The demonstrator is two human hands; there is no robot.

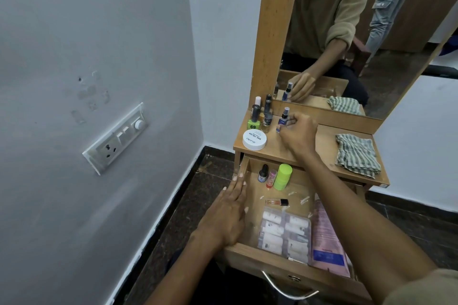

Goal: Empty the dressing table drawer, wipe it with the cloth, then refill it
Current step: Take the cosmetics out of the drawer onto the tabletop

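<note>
Several things remain in the open drawer (pixel 250 251): a green tube (pixel 282 177), small bottles and flat packets. The right hand (pixel 298 135) pinches a blue spray bottle (pixel 283 119) on the table (pixel 322 146), beside other bottles; the left hand (pixel 229 215) lies flat on the drawer's left wall, holding nothing. Best set the bottle upright, clear of the folded cloth (pixel 357 155).

left hand (pixel 229 208) flat, fingers straight, right hand (pixel 298 135) curled, pinching

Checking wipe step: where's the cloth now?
Head view: the striped cloth lies folded on the dressing table top, right side, below the mirror, untouched.
</note>
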